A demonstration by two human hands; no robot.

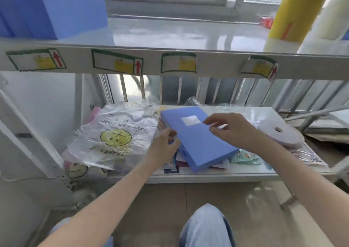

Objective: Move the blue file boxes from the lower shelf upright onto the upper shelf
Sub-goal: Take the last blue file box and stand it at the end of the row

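Note:
A blue file box (198,143) with a white label lies flat on a pile of papers on the lower shelf (245,173). My left hand (164,143) touches its left edge, fingers curled against the side. My right hand (232,129) hovers over its right edge with fingers spread, close to the box or just touching it. Several blue file boxes (54,9) stand upright at the left end of the upper shelf (179,35).
A clear plastic bag with a yellow smiley (113,137) lies left of the box. A white tape roll (279,133) and snack packets (245,157) lie to the right. A yellow roll (290,10) and a pale roll (330,16) stand at the upper shelf's right end. My knee (205,226) is below.

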